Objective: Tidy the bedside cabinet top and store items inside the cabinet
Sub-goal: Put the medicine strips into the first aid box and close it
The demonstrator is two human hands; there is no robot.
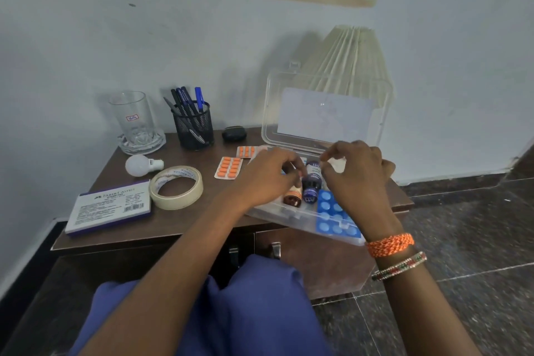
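A clear plastic box stands open on the brown bedside cabinet top, its lid upright. Inside lie a brown bottle, a dark purple bottle and a blue blister pack. My left hand reaches into the box, its fingers curled round the top of the brown bottle. My right hand hovers over the box's right half with curled fingers, thumb and forefinger close together; what lies under it is hidden. Two orange blister packs lie just left of the box.
On the cabinet's left part sit a glass mug, a mesh pen holder, a black case, a bulb, a tape roll and a stamp pad box. A pleated lamp stands behind the lid. Door handles show below.
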